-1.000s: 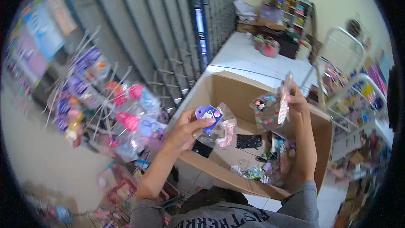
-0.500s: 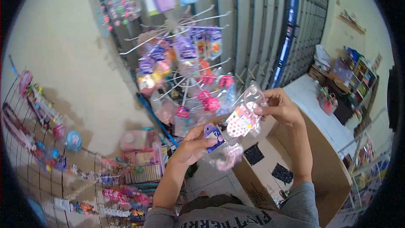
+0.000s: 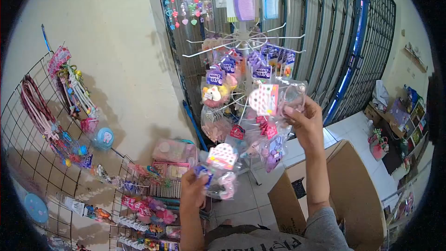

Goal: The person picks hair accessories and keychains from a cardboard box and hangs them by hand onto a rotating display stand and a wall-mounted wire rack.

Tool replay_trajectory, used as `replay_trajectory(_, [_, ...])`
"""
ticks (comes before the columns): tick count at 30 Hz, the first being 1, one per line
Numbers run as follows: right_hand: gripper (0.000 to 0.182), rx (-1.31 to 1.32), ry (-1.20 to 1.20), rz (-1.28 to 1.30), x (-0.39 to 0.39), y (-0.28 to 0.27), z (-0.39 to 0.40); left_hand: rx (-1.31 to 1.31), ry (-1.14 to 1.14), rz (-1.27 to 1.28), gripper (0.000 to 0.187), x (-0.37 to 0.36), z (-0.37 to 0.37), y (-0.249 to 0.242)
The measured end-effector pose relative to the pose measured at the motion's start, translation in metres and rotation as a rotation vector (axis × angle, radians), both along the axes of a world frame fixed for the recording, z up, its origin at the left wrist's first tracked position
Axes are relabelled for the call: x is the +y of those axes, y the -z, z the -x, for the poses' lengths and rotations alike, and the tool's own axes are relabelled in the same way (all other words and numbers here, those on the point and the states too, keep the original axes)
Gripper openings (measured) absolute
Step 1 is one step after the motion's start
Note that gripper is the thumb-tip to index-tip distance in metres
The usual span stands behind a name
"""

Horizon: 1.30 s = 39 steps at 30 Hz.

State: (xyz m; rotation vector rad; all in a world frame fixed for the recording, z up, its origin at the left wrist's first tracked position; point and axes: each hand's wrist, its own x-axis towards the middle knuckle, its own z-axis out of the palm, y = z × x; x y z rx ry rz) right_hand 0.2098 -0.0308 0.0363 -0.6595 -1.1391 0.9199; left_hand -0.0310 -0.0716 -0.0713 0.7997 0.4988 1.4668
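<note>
My right hand (image 3: 304,118) pinches a clear packet (image 3: 264,100) with a pink and white dotted card and a pale ring-shaped item inside. It is raised in front of the white rotating rack (image 3: 244,42). Lower and to the left, my left hand (image 3: 193,188) is closed on a second packet (image 3: 223,158) with a dotted card, a purple card and a pink item. Behind the hands, the rack holds packets with purple cards (image 3: 214,78), a yellow and white plush item (image 3: 213,94) and pink-carded packets (image 3: 267,129).
An open cardboard box (image 3: 357,181) stands at the lower right. Wire grids (image 3: 28,158) with hair accessories line the left wall. Pink boxes (image 3: 174,153) sit below the wall. A metal folding gate (image 3: 316,28) rises behind the rack.
The view has turned left, so the rack appears further right. My right hand has risen with its packet toward the rack, while my left hand has moved lower. The two hands are further apart.
</note>
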Motion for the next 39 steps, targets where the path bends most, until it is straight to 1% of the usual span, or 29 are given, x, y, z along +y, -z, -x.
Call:
replay_trajectory(1, [0.024, -0.001, -0.004, -0.002, 0.005, -0.003, 0.011, -0.024, -0.068, 0.042, 0.026, -0.001, 0.006, 0.001])
replay_trajectory(3, [0.012, 0.068, 0.035, -0.002, 0.015, -0.009, 0.035, -0.043, -0.111, 0.024, 0.025, 0.001, 0.016, 0.006])
replay_trajectory(5, [0.016, 0.046, 0.026, -0.04, 0.03, -0.01, 0.048, -0.127, -0.137, 0.037, 0.025, 0.003, 0.024, 0.012])
replay_trajectory(7, [0.02, 0.064, 0.118, -0.142, 0.045, -0.016, 0.062, -0.144, -0.162, 0.036, 0.024, 0.002, 0.026, 0.013])
replay_trajectory(8, [0.024, 0.122, 0.162, -0.221, 0.053, -0.018, 0.069, -0.158, -0.183, 0.038, 0.024, 0.003, 0.027, 0.013])
replay_trajectory(9, [0.024, 0.116, 0.153, -0.225, 0.057, -0.021, 0.078, -0.165, -0.19, 0.034, 0.024, 0.004, 0.03, 0.015])
replay_trajectory(11, [0.03, 0.057, 0.233, -0.179, 0.064, -0.028, 0.098, -0.238, -0.169, 0.025, 0.025, 0.007, 0.034, 0.019])
replay_trajectory(13, [0.025, -0.346, 0.345, -0.279, 0.07, -0.033, 0.128, -0.271, -0.206, 0.053, 0.025, 0.012, 0.035, 0.016])
replay_trajectory(15, [0.032, -0.379, 0.158, -0.386, 0.099, -0.023, 0.154, -0.295, -0.233, 0.086, 0.026, 0.017, 0.036, 0.018])
replay_trajectory(16, [0.032, -0.381, 0.165, -0.384, 0.107, -0.017, 0.156, -0.308, -0.246, 0.082, 0.025, 0.021, 0.038, 0.023])
replay_trajectory(18, [0.033, -0.421, 0.381, -0.418, 0.118, -0.01, 0.158, -0.318, -0.255, 0.077, 0.025, 0.026, 0.042, 0.031])
replay_trajectory(19, [0.033, -0.423, 0.384, -0.419, 0.118, -0.007, 0.155, -0.293, -0.259, 0.091, 0.024, 0.027, 0.044, 0.035])
replay_trajectory(21, [0.032, -0.297, 0.278, -0.257, 0.112, -0.001, 0.14, -0.278, -0.259, 0.105, 0.023, 0.032, 0.046, 0.044])
replay_trajectory(23, [0.032, -0.324, 0.334, -0.248, 0.101, 0.0, 0.126, -0.273, -0.281, 0.185, 0.023, 0.034, 0.048, 0.053])
replay_trajectory(25, [0.032, -0.239, 0.263, -0.104, 0.085, -0.007, 0.112, -0.291, -0.264, 0.196, 0.023, 0.036, 0.047, 0.057])
replay_trajectory(27, [0.034, -0.119, 0.235, -0.015, 0.072, -0.013, 0.096, -0.309, -0.264, 0.208, 0.023, 0.037, 0.047, 0.059])
replay_trajectory(29, [0.036, -0.028, 0.325, -0.052, 0.061, -0.023, 0.082, -0.292, -0.238, 0.206, 0.024, 0.04, 0.042, 0.061])
replay_trajectory(31, [0.033, 0.049, 0.371, -0.085, 0.059, -0.027, 0.063, -0.267, -0.251, 0.224, 0.025, 0.039, 0.038, 0.059])
replay_trajectory(32, [0.024, 0.128, 0.388, -0.119, 0.064, -0.025, 0.053, -0.254, -0.231, 0.221, 0.027, 0.039, 0.039, 0.061])
replay_trajectory(35, [0.02, 0.142, 0.41, -0.187, 0.072, -0.027, 0.016, -0.231, -0.181, 0.207, 0.03, 0.042, 0.036, 0.062])
replay_trajectory(36, [0.018, 0.095, 0.479, -0.217, 0.079, -0.025, 0.0, -0.225, -0.166, 0.197, 0.031, 0.042, 0.034, 0.061])
replay_trajectory(39, [0.018, 0.114, 0.535, -0.228, 0.08, -0.029, -0.026, -0.172, -0.172, 0.2, 0.033, 0.039, 0.029, 0.057])
